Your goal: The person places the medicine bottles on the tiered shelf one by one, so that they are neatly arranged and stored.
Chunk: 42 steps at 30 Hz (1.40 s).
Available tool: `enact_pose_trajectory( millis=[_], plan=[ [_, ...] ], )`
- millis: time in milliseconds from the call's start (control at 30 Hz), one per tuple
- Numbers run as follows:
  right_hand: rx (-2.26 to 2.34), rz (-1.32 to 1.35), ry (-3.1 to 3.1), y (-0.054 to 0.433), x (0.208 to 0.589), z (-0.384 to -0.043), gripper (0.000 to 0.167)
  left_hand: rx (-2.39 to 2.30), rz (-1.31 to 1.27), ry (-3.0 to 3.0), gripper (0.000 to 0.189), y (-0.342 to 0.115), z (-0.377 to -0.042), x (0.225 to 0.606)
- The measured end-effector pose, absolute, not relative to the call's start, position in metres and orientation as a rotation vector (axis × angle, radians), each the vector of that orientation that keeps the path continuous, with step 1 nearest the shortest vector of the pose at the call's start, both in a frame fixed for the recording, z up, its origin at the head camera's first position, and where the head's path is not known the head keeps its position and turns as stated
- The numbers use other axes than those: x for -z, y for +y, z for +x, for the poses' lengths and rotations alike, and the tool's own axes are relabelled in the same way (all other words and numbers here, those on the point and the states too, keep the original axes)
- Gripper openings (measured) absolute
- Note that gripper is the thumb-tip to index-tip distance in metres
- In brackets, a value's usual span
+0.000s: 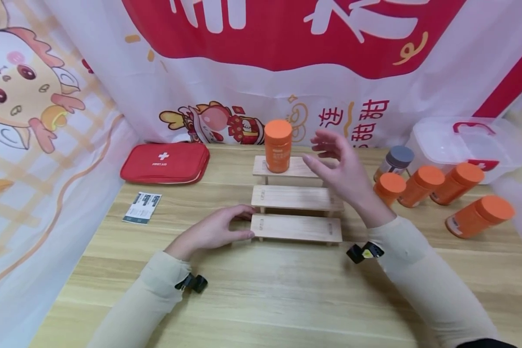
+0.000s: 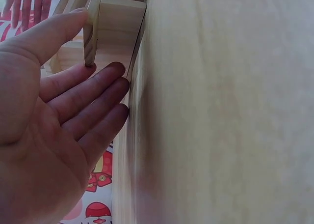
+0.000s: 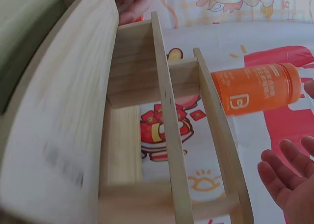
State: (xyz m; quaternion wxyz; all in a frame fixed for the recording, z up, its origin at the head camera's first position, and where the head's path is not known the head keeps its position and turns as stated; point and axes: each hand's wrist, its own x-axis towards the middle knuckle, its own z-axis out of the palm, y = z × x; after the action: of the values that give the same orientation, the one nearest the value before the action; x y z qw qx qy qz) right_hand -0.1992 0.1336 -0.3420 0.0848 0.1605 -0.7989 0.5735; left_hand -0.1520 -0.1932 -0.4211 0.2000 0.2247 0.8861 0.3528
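Note:
A three-tier wooden step rack (image 1: 297, 227) stands on the table. My left hand (image 1: 217, 228) is at the left end of its lowest step. In the left wrist view, the thumb and index finger of the left hand (image 2: 64, 106) pinch the two edges of the board end (image 2: 91, 37); the other fingers extend beneath. An orange bottle (image 1: 278, 147) with an orange lid stands upright on the left part of the top step. Over that step's right part, my right hand (image 1: 341, 169) hovers with fingers spread, holding nothing and apart from the bottle (image 3: 255, 89).
Right of the rack are several orange bottles (image 1: 424, 186), one tilted (image 1: 479, 216), and a grey-lidded bottle (image 1: 393, 162). Behind them sits a clear box (image 1: 439, 140) with a red handle. A red first-aid pouch (image 1: 165, 163) and a printed card (image 1: 142, 208) lie at left.

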Motion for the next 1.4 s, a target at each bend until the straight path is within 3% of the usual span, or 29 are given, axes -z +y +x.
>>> enact_pose_trajectory(
  millis=[1000, 1400],
  plan=[
    [-1.46, 0.005, -2.411, 0.25, 0.357, -0.144, 0.048, -0.97, 0.637, 2.482, 0.061, -0.193, -0.152, 0.422],
    [-1.398, -0.072, -2.429, 0.287, 0.368, -0.132, 0.049, -0.98, 0.634, 2.47, 0.062, -0.194, -0.153, 0.422]
  ],
)
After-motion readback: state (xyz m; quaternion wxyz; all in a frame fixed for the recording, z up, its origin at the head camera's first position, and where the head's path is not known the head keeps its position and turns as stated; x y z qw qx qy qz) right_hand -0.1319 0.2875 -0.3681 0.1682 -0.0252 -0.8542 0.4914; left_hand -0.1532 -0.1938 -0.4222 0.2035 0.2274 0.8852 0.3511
